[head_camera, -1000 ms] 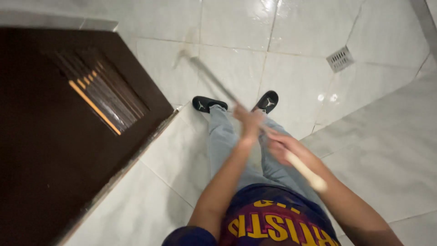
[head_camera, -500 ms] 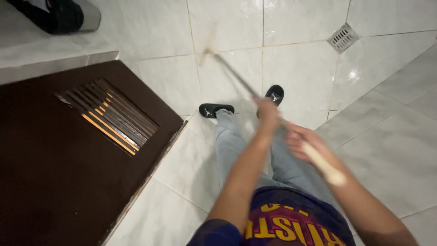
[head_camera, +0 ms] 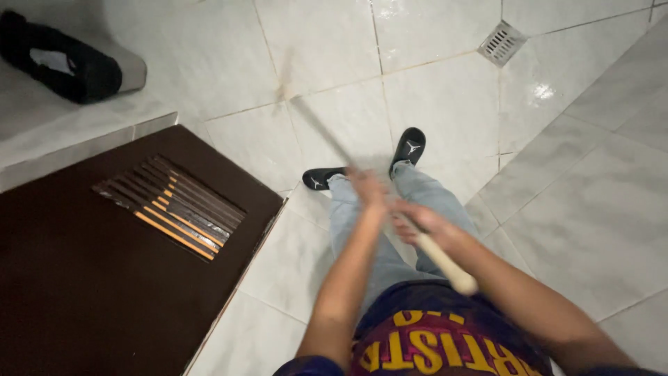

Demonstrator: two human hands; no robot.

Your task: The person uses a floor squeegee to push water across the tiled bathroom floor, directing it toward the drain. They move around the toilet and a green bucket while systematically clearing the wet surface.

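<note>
I see both hands wrapped on stick [head_camera: 440, 256]: left hand [head_camera: 367, 189] higher, right hand [head_camera: 417, 221] near butt end. Long axis diagonal, tip pointing up-left to floor [head_camera: 445, 104] tiles, beyond sandals [head_camera: 409, 147]. Dark door [head_camera: 83, 278] at left.

Open white floor tiles [head_camera: 445, 104] are lying ahead of and right of the feet, with only a flush drain grate [head_camera: 502, 42] there. A dark louvred door [head_camera: 125, 271] is blocking the left; a black object [head_camera: 62, 63] is sitting far left.
</note>
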